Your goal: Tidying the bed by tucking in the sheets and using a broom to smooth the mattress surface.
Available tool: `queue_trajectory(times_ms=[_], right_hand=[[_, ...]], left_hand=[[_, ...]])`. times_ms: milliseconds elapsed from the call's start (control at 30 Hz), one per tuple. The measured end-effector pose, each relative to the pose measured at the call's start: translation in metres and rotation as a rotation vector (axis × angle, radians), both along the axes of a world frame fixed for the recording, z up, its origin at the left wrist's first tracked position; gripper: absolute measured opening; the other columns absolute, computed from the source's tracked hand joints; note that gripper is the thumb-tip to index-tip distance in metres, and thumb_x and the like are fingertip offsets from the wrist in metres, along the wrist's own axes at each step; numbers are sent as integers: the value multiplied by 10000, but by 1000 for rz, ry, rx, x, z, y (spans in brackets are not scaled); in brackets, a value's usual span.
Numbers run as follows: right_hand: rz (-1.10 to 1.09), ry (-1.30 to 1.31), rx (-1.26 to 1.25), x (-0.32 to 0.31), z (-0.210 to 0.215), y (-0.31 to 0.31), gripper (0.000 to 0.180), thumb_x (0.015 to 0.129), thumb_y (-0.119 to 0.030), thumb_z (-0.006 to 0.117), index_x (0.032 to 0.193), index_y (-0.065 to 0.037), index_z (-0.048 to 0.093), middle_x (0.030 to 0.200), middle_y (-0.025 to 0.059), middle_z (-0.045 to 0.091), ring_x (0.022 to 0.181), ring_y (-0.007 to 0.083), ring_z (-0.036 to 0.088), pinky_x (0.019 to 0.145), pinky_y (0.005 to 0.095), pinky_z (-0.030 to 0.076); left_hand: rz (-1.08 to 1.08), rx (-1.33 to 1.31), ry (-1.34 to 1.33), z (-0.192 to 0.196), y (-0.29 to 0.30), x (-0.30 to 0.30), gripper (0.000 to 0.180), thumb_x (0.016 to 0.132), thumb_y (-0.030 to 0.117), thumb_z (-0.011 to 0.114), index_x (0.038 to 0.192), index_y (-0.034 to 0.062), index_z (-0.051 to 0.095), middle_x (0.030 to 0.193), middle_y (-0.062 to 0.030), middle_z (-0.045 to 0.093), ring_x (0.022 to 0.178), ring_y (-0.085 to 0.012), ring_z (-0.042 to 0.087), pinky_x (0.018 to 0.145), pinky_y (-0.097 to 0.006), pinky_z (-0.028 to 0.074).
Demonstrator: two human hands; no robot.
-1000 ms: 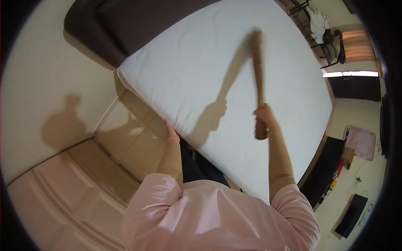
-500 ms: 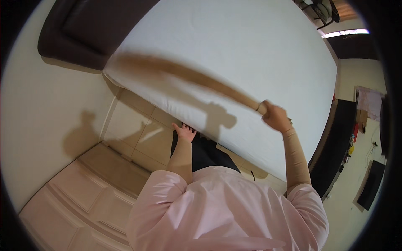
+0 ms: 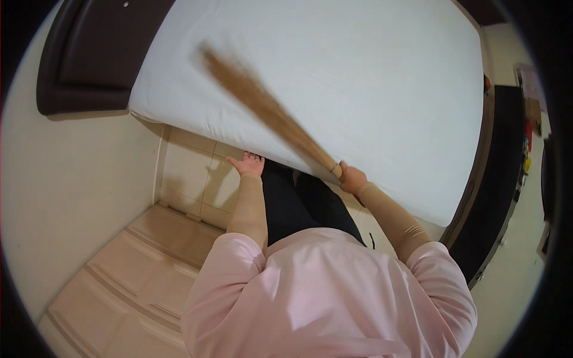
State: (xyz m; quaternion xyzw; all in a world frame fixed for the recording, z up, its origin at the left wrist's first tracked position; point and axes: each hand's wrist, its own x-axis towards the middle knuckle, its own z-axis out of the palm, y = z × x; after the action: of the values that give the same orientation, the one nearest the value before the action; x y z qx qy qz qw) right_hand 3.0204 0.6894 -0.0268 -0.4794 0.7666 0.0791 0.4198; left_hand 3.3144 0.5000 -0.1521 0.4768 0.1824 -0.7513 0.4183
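Right hand (image 3: 352, 178) grips broom (image 3: 262, 107) over mattress (image 3: 370, 77); left hand (image 3: 249, 164) at mattress edge.

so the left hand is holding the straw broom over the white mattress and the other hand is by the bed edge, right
Not quite: the right hand grips the straw broom, which stretches blurred over the white mattress. The left hand is the open one by the bed edge. The head view shows this.

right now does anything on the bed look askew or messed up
Nothing stands out. The white mattress lies flat and smooth. The right hand grips a blurred straw broom over it; the left hand is open at its edge.
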Motion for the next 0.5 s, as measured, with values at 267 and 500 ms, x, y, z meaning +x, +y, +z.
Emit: queue_trajectory(times_ms=[267,500], right_hand=[[-65,-132,-382,-15,39,66,339,740,-191,683,1037,-119,534,834,155,652,812,383,632,675,468,492],[-250,-44,-429,-2,-11,73,530,830,-570,621,1010,-78,536,849,148,647,807,358,643,687,459,498]], left_hand=[[-92,-36,-195,10,16,-8,1160,706,924,308,1473,53,292,1532,-163,234,1423,-337,185,1144,-502,167],[-1398,-675,-1774,39,35,-64,993,782,575,657,1499,44,221,1577,-224,76,1456,-356,124,1148,-510,190]])
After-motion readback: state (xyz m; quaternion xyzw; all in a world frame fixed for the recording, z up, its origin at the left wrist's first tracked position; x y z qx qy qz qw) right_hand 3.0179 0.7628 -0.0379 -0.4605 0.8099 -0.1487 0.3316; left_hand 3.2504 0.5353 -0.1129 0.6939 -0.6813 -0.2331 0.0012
